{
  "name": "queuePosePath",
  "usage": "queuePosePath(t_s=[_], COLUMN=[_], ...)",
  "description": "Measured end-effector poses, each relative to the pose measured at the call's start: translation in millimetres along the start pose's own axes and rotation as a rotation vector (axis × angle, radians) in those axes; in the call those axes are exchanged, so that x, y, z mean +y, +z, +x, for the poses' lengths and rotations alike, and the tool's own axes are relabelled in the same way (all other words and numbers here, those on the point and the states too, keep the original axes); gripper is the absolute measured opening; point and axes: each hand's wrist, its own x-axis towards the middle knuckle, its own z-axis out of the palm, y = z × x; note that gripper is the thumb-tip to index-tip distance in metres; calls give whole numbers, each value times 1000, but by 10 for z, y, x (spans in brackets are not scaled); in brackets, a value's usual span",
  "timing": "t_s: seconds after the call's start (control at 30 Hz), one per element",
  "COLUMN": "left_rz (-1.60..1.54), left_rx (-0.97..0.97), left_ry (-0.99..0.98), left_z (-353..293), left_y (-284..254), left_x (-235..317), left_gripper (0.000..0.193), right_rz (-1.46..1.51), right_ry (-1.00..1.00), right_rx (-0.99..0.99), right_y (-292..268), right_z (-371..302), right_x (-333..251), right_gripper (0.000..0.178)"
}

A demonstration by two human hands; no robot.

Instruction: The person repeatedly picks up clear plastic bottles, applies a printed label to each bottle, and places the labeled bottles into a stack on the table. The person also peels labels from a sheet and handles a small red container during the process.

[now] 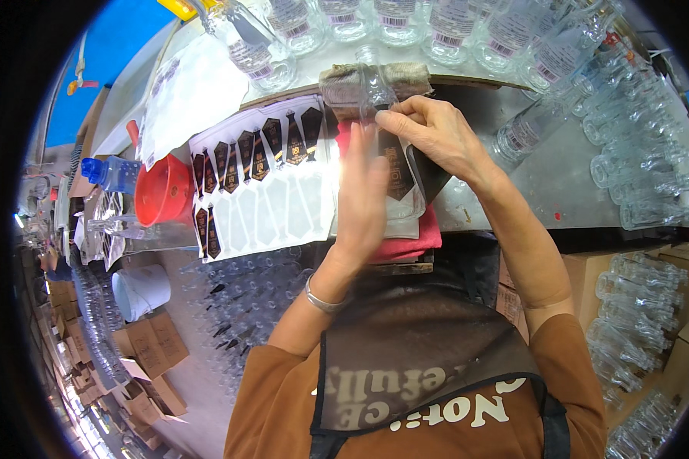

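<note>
A clear glass bottle lies in front of me, its neck resting on a folded grey-beige cloth pad. On its upper face is a black tie-shaped label with gold-brown print. My right hand is closed at the bottle's shoulder, thumb and forefinger together near the label's top end. My left hand is smeared by motion along the bottle's left side, its fingers looking stretched out. Beside it lies a white label sheet with several black tie labels on its upper part and bare outlines below.
Labelled glass bottles stand along the back, and rows of bottles lie at the right. Red cloth lies under the work. A red bowl and blue-capped bottle are at the left. More bottles fill a carton low right.
</note>
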Motion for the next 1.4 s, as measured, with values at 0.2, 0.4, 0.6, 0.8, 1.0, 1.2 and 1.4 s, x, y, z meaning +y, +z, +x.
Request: queuePosePath(t_s=[0.2, 0.4, 0.6, 0.8, 1.0, 1.2, 1.4], left_rz=[-7, -2, 23, -232, -218, -243, -269], left_rx=[-6, 2, -12, 56, 147, 149, 167], left_ry=[-33, -19, -43, -108, -250, -280, -258], left_z=[12, 0, 37, 177, 496, 560, 564], left_y=[11, 15, 1, -81, -52, -32, -2], left_x=[-160, -62, -155, -169, -6, -68, -117], left_gripper=[67, 68, 68, 66, 62, 60, 57], right_rz=[-9, 6, 167, 425, 314, 272, 332], right_ry=[18, 16, 2, 66, 69, 56, 44], right_rx=[-7, -18, -102, -200, -106, -64, -58], right_y=[1, -18, -24, -101, 16, 91, 115], right_z=[2, 7, 20, -273, -545, -635, -627], right_x=[-19, -19, 152, 246, 281, 266, 313], right_gripper=[68, 67, 59, 54, 51, 48, 45])
